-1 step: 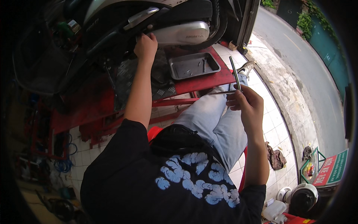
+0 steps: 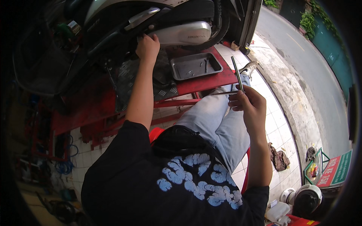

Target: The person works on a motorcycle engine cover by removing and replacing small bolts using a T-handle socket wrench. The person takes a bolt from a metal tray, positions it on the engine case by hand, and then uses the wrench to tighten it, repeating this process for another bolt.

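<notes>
My left hand [image 2: 148,47] reaches up to the scooter's side, beside the front end of its silver engine cover [image 2: 188,34]. Its fingers are curled in against the dark parts there, the thumb sticking out; what they grip is hidden. In my right hand [image 2: 250,102], held over my right leg, is an angled metal wrench [image 2: 236,71]. One bar of the wrench points up and away, while a thinner shaft [image 2: 223,93] runs left over my jeans. Between the hands, a metal tray [image 2: 181,67] holds a dark slim tool [image 2: 206,66] and a few small metal pieces.
The scooter stands on a red lift platform [image 2: 205,81] with a checkered metal plate [image 2: 130,81]. A brown rag [image 2: 279,158] lies on the white tiles at right. Near it are a plastic jug [image 2: 277,211] and a sign [image 2: 335,171]. Blue hose [image 2: 64,167] lies lower left.
</notes>
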### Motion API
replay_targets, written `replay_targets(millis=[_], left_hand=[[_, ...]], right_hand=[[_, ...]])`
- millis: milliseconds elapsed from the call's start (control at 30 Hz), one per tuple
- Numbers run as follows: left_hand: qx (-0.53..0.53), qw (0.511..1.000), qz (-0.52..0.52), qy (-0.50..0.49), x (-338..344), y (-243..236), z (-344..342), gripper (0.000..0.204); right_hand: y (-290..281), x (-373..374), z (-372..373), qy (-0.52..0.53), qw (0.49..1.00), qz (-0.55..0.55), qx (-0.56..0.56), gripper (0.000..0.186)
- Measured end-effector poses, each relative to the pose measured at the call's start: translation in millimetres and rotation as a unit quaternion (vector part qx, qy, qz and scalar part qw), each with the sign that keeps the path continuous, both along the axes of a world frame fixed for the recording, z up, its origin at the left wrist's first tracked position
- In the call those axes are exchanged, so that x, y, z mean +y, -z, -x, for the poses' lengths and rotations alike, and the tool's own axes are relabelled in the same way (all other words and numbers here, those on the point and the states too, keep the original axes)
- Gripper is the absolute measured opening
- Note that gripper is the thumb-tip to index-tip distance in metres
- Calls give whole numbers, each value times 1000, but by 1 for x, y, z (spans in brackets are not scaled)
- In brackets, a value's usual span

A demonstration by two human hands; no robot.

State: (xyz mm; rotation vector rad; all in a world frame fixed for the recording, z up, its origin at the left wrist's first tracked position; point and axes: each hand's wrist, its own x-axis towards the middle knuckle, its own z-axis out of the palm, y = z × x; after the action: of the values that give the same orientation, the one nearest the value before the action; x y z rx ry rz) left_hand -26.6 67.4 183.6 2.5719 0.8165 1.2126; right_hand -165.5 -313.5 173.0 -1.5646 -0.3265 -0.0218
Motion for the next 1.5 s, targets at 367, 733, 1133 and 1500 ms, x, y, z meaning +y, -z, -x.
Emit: replay_targets(millis=[367,733,1133,1500], left_hand=[[162,950,27,267,-47,144,-58,22],[288,910,-18,298,-63,212,-136,17],[24,946,-6,322,-44,173,-108,14],[-265,944,8,197,1,3,-16,23]], right_hand=[[2,-5,-4,14,1000,-11,17,26],[4,-13,-13,37,999,2,18,27],[1,-11,-11,18,1000,-9,12,27],[1,-6,-6,7,1000,-7,7,26]])
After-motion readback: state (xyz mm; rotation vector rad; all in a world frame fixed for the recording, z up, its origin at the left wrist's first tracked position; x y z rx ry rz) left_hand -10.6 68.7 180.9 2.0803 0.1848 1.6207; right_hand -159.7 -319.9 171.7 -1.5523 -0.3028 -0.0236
